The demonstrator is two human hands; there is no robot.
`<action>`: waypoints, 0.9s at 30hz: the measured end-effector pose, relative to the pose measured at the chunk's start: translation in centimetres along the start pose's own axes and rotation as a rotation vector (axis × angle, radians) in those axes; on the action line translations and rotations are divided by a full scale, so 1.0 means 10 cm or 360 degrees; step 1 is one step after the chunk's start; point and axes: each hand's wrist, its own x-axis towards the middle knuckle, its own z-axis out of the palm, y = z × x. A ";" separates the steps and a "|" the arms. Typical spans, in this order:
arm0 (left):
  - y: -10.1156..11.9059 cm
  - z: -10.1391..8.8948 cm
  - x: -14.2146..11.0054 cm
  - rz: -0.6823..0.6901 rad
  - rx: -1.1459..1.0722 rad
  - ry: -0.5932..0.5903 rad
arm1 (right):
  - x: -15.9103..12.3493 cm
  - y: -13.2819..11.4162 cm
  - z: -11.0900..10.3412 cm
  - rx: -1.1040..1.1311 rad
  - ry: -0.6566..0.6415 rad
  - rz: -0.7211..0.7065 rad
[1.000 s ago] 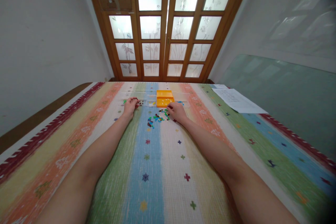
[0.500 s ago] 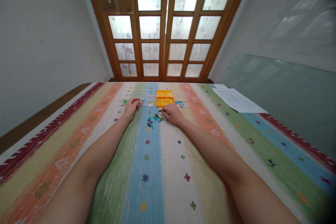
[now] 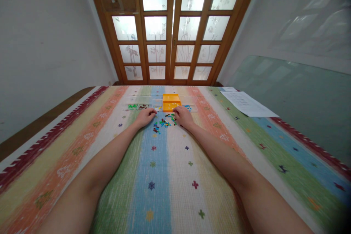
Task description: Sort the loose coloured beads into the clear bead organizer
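Note:
My left hand hovers near the left of a loose heap of small coloured pieces, its fingers pinched together. What they hold, if anything, is too small to make out. My right hand is at the front right edge of an open orange box, fingertips closed; anything in them is hidden. White pieces lie in the orange box. To its left, clear plastic boxes hold green pieces, dark brown pieces and a few yellow pieces. Blue pieces sit in a clear box at the right.
A striped tablecloth covers the table. White printed sheets lie at the right. A greenish glass panel leans by the right wall, and wooden doors with glass panes stand beyond the far edge.
My left hand has come back from the clear box towards the heap, uncovering the brown and green pieces. My right hand has shifted slightly right and up from the heap to the orange box's edge.

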 end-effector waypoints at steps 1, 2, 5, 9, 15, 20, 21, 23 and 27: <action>0.02 0.00 0.00 0.0019 0.0026 -0.0022 | 0.00 -0.01 0.00 -0.0005 -0.0011 -0.0015; 0.04 0.00 -0.01 0.0033 0.0048 -0.0040 | -0.01 -0.02 0.00 -0.0006 -0.0026 -0.0039; 0.07 0.01 -0.01 0.0064 0.0093 -0.0071 | -0.02 -0.05 -0.01 -0.0005 -0.0097 -0.0149; 0.08 0.01 -0.01 0.0095 0.0141 -0.0103 | -0.03 -0.10 -0.03 -0.0078 -0.0218 -0.0291; 0.09 0.01 -0.01 0.0122 0.0210 -0.0143 | -0.03 -0.14 -0.05 -0.0123 -0.0287 -0.0347; 0.09 0.01 -0.01 0.0130 0.0210 -0.0155 | -0.03 -0.13 -0.04 -0.0129 -0.0300 -0.0326; 0.09 0.01 -0.01 0.0138 0.0208 -0.0155 | -0.03 -0.13 -0.04 -0.0129 -0.0300 -0.0330; 0.09 0.01 -0.01 0.0151 0.0203 -0.0155 | -0.03 -0.12 -0.03 -0.0129 -0.0300 -0.0346; 0.09 0.01 -0.01 0.0176 0.0206 -0.0157 | -0.03 -0.12 -0.03 -0.0119 -0.0327 -0.0410</action>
